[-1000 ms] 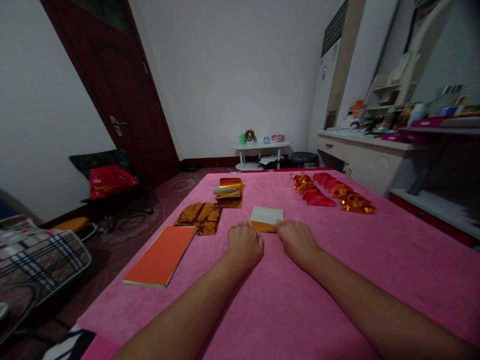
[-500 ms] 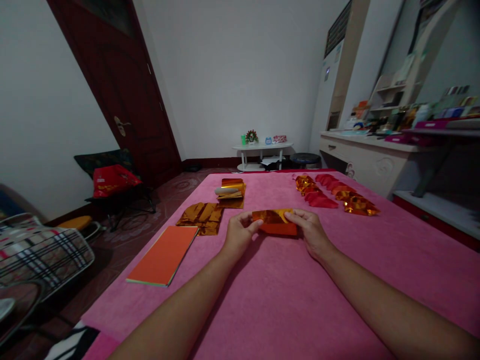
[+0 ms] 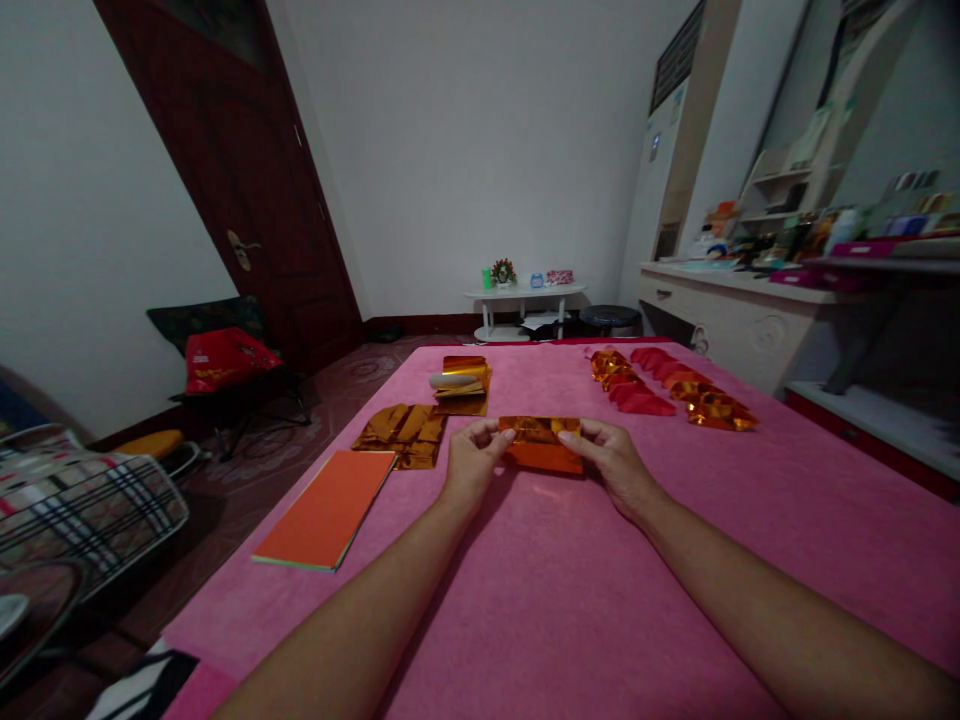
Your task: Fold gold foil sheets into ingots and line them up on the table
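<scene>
A folded sheet of shiny orange-gold foil paper (image 3: 541, 444) is held just above the pink cloth (image 3: 570, 600) in the middle of the table. My left hand (image 3: 471, 463) pinches its left edge with thumb and fingers closed. My right hand (image 3: 615, 460) pinches its right edge the same way. Both forearms reach in from the bottom of the view.
A flat orange paper stack (image 3: 328, 510) lies at the left. Gold foil sheets (image 3: 401, 432) and a further gold pile with a white roll (image 3: 459, 384) sit behind it. A row of folded red and gold pieces (image 3: 667, 394) runs along the right. A dresser (image 3: 720, 310) stands right.
A second ago both hands pressed on a sheet lying white side up on the cloth. The sheet now shows its orange-gold side, pinched at both ends and held slightly further from me.
</scene>
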`<move>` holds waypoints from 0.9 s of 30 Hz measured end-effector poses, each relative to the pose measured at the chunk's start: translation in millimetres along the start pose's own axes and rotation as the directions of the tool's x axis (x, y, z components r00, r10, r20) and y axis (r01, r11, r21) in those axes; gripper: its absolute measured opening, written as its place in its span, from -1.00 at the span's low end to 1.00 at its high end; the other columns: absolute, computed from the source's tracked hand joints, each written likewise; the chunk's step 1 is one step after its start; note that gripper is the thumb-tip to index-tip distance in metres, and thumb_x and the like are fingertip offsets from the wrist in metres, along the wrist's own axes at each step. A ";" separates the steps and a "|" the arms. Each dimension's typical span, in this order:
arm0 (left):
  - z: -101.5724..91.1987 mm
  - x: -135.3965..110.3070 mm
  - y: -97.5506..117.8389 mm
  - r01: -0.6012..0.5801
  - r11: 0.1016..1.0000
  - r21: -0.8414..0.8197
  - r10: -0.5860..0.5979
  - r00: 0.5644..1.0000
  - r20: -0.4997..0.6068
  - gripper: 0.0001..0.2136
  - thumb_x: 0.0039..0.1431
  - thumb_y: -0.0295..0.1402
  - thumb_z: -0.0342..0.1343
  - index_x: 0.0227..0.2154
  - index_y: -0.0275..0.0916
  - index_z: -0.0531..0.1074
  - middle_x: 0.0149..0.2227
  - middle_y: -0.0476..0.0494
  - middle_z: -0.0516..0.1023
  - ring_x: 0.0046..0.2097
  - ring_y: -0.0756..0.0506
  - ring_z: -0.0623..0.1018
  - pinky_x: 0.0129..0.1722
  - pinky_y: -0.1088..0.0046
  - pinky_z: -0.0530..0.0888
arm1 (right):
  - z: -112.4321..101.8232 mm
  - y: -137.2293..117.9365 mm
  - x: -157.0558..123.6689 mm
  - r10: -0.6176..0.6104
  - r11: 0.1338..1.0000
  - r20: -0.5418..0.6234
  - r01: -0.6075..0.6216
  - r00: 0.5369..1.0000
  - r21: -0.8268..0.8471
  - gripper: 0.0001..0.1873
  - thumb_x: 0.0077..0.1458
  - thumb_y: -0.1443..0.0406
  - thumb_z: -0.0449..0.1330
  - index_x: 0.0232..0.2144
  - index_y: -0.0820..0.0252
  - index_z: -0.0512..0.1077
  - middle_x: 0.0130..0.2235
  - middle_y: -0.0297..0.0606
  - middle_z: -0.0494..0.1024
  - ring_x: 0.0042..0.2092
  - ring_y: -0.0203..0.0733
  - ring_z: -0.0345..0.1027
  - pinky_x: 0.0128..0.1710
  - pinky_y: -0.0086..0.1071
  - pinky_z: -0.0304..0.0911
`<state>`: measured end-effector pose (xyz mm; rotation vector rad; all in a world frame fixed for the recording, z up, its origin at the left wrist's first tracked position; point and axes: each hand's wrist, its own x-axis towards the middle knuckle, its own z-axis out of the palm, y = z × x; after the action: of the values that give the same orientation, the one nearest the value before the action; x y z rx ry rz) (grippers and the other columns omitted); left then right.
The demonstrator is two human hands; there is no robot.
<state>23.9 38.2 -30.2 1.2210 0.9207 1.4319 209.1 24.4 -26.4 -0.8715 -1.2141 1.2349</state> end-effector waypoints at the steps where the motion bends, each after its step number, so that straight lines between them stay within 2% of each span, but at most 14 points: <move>1: -0.1 0.2 0.3 -0.001 1.000 0.010 0.001 1.000 -0.006 -0.78 -0.08 -0.32 0.24 -0.36 -0.35 0.50 -0.43 -0.13 0.58 -0.46 -0.01 0.52 -0.46 0.54 0.43 | 1.3 -0.3 -0.1 -0.008 1.000 -0.002 0.008 1.000 -0.004 -0.74 -0.12 0.18 0.32 -0.38 0.22 0.49 -0.40 -0.31 0.56 -0.36 -0.20 0.43 -0.33 -0.39 0.29; 8: 0.9 3.9 2.3 -0.084 0.995 0.055 0.088 0.994 -0.062 -0.78 -0.08 -0.33 0.23 -0.37 -0.37 0.50 -0.42 -0.15 0.57 -0.42 -0.03 0.51 -0.38 0.48 0.44 | 10.9 -1.2 -1.5 -0.074 0.995 -0.090 0.068 0.993 -0.067 -0.61 -0.15 0.13 0.33 -0.28 0.23 0.44 -0.40 -0.26 0.56 -0.37 -0.15 0.45 -0.34 -0.33 0.35; 14: 0.8 4.9 -1.0 -0.090 0.990 0.105 0.103 0.987 -0.122 -0.74 -0.08 -0.32 0.23 -0.33 -0.38 0.47 -0.46 -0.11 0.53 -0.46 0.00 0.48 -0.43 0.52 0.40 | 10.8 4.5 -0.1 -0.181 0.954 -0.216 0.118 0.959 -0.275 -0.46 -0.13 0.14 0.31 -0.10 0.21 0.33 -0.55 -0.41 0.44 -0.51 -0.26 0.34 -0.48 -0.41 0.28; 19: 1.0 3.2 1.7 -0.104 0.979 0.175 0.144 0.962 -0.231 -0.57 -0.14 -0.31 0.28 -0.16 -0.33 0.36 -0.45 -0.03 0.47 -0.48 0.05 0.46 -0.47 0.58 0.36 | 13.0 2.4 -1.0 -0.286 0.932 -0.274 0.201 0.918 -0.301 -0.39 -0.16 0.17 0.33 -0.03 0.19 0.30 -0.38 -0.32 0.46 -0.39 -0.23 0.41 -0.37 -0.38 0.33; 24: -2.2 2.1 0.0 -0.004 0.976 0.218 0.059 0.968 -0.245 -0.49 -0.14 -0.17 0.29 -0.15 -0.31 0.30 -0.67 0.16 0.28 -0.65 0.11 0.28 -0.65 0.64 0.16 | 12.7 0.9 -1.3 -0.338 0.917 -0.305 0.238 0.891 -0.319 -0.43 -0.11 0.19 0.30 -0.02 0.16 0.29 -0.36 -0.34 0.41 -0.39 -0.27 0.40 -0.37 -0.40 0.32; 27: -1.4 0.0 1.0 0.010 0.988 0.156 0.023 0.979 -0.205 -0.49 -0.14 -0.16 0.28 -0.14 -0.30 0.31 -0.67 0.14 0.30 -0.65 0.09 0.30 -0.65 0.64 0.18 | 12.1 0.5 -1.5 -0.323 0.925 -0.301 0.233 0.897 -0.301 -0.45 -0.11 0.19 0.30 -0.04 0.18 0.29 -0.41 -0.37 0.39 -0.41 -0.27 0.39 -0.39 -0.42 0.31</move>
<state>22.3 38.0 -29.5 1.2051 1.1904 1.5353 197.3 21.6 -24.9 -1.0139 -1.1767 0.6632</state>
